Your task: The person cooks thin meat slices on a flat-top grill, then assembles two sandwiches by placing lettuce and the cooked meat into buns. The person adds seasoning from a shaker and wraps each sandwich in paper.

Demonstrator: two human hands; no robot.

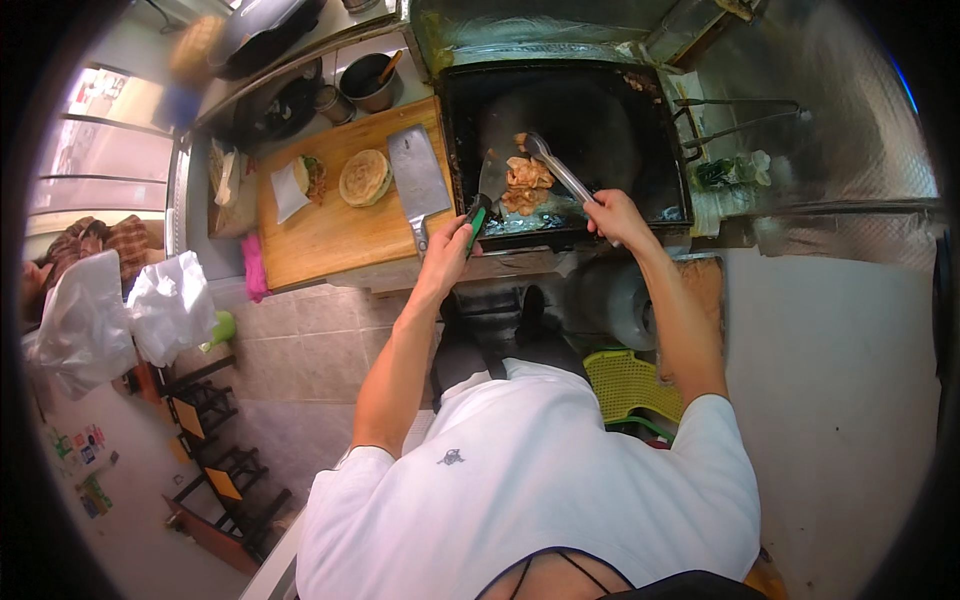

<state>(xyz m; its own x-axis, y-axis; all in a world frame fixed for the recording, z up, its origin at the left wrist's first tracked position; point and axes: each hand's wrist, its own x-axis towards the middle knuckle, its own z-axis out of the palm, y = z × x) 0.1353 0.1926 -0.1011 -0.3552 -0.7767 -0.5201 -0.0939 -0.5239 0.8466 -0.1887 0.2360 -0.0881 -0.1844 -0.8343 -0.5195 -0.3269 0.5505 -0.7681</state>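
Pieces of browned meat (527, 180) lie on the left part of a dark flat griddle (585, 112). My left hand (448, 251) grips the green and black handle of a spatula (477, 217), whose metal blade rests on the griddle beside the meat. Metal tongs (559, 169) are in my right hand (616, 216), their tips at the upper edge of the meat. Left of the griddle, a cleaver (418, 176) lies on a wooden cutting board (330, 240). Next to it sit a round flatbread (365, 178) and a filled bread in a white paper sleeve (289, 193).
A pot (370, 82) with a wooden-handled utensil and a metal cup (334, 105) stand behind the board. Another pair of tongs (739, 101) and a bottle (724, 172) lie right of the griddle. Plastic bags (172, 304) hang at left, near a person in a plaid garment (124, 247).
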